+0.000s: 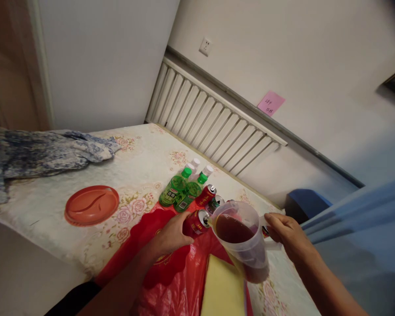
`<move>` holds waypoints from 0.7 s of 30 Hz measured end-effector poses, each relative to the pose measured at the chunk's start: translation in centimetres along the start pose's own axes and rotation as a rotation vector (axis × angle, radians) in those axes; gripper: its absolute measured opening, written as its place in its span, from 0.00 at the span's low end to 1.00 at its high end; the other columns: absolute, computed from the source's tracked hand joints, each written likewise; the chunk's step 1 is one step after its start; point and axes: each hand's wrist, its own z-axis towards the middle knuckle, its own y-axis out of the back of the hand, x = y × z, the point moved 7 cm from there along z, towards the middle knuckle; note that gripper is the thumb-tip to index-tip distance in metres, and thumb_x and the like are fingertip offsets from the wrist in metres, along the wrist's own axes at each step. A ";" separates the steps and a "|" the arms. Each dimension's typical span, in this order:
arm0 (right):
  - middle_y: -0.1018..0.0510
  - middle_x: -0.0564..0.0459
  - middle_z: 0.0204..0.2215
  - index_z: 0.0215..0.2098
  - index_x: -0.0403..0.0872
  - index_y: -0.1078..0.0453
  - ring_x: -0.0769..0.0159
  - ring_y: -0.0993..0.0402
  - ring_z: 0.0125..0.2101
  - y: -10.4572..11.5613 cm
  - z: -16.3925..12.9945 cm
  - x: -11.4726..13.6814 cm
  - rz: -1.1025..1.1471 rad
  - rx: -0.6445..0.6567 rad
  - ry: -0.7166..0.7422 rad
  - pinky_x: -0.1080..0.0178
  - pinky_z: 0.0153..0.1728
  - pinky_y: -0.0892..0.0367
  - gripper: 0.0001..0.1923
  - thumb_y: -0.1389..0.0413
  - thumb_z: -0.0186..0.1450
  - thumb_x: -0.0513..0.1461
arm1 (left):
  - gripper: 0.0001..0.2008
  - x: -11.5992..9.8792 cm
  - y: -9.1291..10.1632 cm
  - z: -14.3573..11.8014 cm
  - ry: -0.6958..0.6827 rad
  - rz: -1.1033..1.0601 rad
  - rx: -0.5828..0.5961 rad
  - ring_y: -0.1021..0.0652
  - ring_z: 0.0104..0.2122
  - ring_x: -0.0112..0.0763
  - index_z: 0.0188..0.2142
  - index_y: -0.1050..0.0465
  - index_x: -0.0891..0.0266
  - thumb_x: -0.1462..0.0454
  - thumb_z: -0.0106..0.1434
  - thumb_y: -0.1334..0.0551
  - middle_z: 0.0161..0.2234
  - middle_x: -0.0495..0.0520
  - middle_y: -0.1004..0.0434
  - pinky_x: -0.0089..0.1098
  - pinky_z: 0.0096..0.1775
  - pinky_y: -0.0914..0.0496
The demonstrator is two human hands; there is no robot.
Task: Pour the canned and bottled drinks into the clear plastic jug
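Note:
My left hand [175, 233] is wrapped round a red drink can [196, 224] whose opened top faces the pitcher. With my right hand [288, 230] I grip the handle of a clear plastic pitcher [242, 241] holding dark brown liquid. The pitcher is tilted, and its spout is at the can's top; whether liquid is flowing between them I cannot tell. Just beyond the can stand another red can [206, 194] and a dark green can [215, 203], partly hidden by the pitcher. Beneath my hands lie a red plastic sheet [176, 287] and a yellow cloth-like piece [221, 289].
Two green-capped bottles [174, 188] stand behind the cans, with white-capped bottles [208, 170] farther back. An orange lid-like dish [92, 205] sits left on the flowered tablecloth [145, 175]. Blue-white fabric [52, 151] lies at the far left, and a radiator [210, 118] runs along the wall.

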 end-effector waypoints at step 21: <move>0.46 0.61 0.13 0.15 0.50 0.48 0.73 0.54 0.18 -0.1 0.2 -0.1 -0.032 -0.005 0.002 0.65 0.22 0.56 0.27 0.47 0.58 0.58 | 0.30 0.5 -0.3 0.1 -0.030 -0.057 0.010 0.21 0.45 0.35 0.52 0.35 0.49 0.70 0.48 0.36 0.51 0.49 0.23 0.26 0.41 0.29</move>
